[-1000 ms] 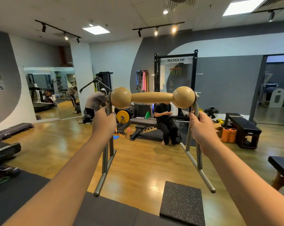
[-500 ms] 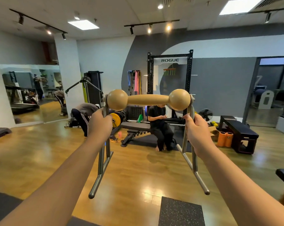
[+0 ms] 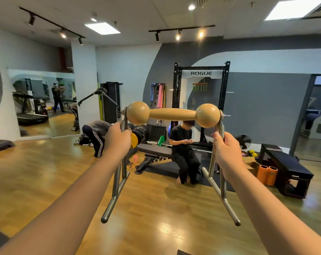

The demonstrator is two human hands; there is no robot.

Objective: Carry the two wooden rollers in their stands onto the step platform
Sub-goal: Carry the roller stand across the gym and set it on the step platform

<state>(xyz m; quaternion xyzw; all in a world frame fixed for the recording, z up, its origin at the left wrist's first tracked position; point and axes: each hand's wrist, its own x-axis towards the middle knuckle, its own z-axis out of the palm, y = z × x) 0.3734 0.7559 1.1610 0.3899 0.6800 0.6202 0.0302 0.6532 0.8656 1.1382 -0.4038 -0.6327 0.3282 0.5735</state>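
Note:
A wooden roller [image 3: 172, 114] with a ball at each end hangs in a steel stand [image 3: 218, 184], held up at chest height in front of me. My left hand [image 3: 117, 138] grips the stand's left upright just under the left ball. My right hand [image 3: 227, 150] grips the right upright under the right ball. The stand's feet point down and toward me, off the floor. A dark step platform [image 3: 0, 145] lies on the floor at the far left edge. No second roller is in view.
A person [image 3: 183, 150] sits on a bench ahead, before a black rack [image 3: 201, 70]. Another person [image 3: 95, 137] bends over at the left by a mirror. A black bench [image 3: 286, 166] and orange foam rollers [image 3: 266, 174] stand at the right. Wooden floor lies between.
The view has turned left and advanced: the black floor mat and speckled tile have slipped out of the bottom of the frame. Both hands keep the same grip on the stand.

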